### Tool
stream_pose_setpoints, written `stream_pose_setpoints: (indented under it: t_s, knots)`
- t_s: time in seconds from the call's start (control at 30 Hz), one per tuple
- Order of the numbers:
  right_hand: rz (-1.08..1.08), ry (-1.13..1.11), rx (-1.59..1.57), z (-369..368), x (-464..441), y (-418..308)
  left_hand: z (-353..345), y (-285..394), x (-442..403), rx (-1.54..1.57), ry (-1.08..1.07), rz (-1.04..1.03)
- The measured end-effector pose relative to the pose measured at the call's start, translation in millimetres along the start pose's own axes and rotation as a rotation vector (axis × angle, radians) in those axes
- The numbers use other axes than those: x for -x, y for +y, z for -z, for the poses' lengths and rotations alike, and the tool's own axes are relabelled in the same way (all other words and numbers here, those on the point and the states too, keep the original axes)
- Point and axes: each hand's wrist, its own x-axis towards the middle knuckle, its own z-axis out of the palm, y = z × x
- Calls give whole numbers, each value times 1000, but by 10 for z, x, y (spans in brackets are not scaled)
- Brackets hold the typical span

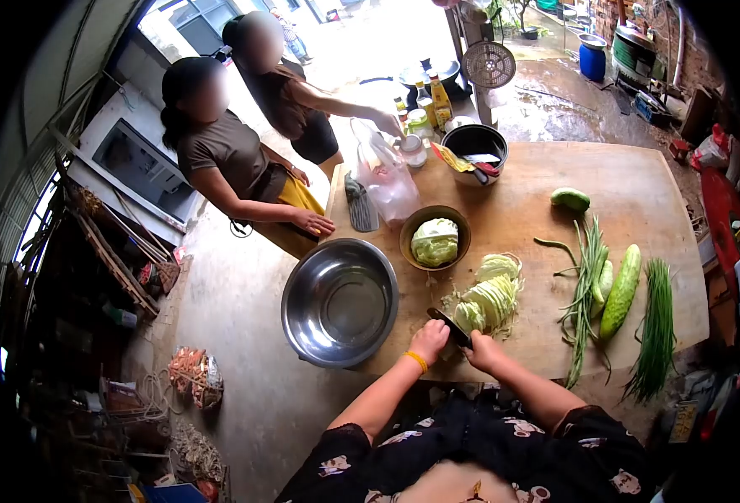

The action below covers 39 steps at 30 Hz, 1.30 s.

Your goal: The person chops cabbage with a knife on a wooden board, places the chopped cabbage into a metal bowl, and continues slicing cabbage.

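Observation:
My right hand [485, 352] is closed around the handle of a dark-bladed knife [450, 324] at the near edge of the wooden table [521, 180]. Curled beside the blade is my left hand [429, 339], with a yellow band at its wrist; whether its fingers grip the blade or only touch it is hidden. Just beyond the knife lies sliced cabbage [491, 293], fanned in thin pieces with shreds around it. A bowl [406, 243] behind it holds a pale green cabbage piece [435, 241]. To the left stands a wide steel basin [297, 293] with nothing visible inside.
Cucumbers [621, 293], long beans [585, 285] and chives [657, 327] lie to the right. A black pot [473, 134], plastic bag [387, 184] and several bottles [429, 101] stand farther back. Two people stand at left; one rests a hand [313, 222] on the table edge, another reaches toward a jar [413, 151].

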Motion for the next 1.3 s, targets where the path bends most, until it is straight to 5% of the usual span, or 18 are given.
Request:
stream_pose_setpoints:
  t_s: [0.2, 0.23, 0.4, 0.57, 0.6, 0.87, 1.3]
  knots:
    - [108, 25, 2, 218, -74, -60, -44, 16, 53, -76, -57, 77]
    - [138, 61, 1, 210, -66, -71, -21, 35, 53, -105, 91, 31]
    - [39, 25, 9, -38, -50, 102, -54, -21, 14, 34, 126, 0]
    - [47, 24, 41, 36, -48, 68, -56, -31, 72, -4, 23, 23]
    - [82, 40, 4, 30, -75, 96, -136, -46, 76, -90, -178, 105]
    - [42, 56, -24, -98, -9, 96, 8, -17, 75, -21, 130, -36]
    - [-25, -3, 58, -71, 149, -86, -40, -71, 137, 120, 5, 8]
